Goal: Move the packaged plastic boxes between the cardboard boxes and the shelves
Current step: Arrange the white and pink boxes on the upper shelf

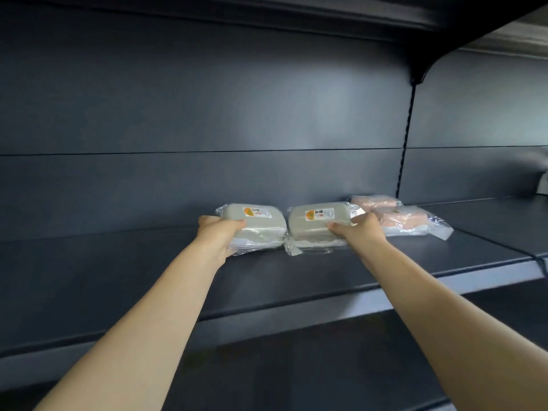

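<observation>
Shelf (142, 277), L hand (219, 231) grips wrapped grey box (265, 228), R hand (362, 228) grips 2nd box (308, 228)

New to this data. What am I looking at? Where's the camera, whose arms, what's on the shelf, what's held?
No machine here: these are a person's two bare arms. The single picture comes from a wide-angle camera worn on the head, looking forward and down. The left hand grips one wrapped grey box, the right hand grips a second grey box beside it, both low on a dark shelf. Whether they rest on it or hover just above, I cannot tell. To the right lie two wrapped pink boxes, untouched.
</observation>
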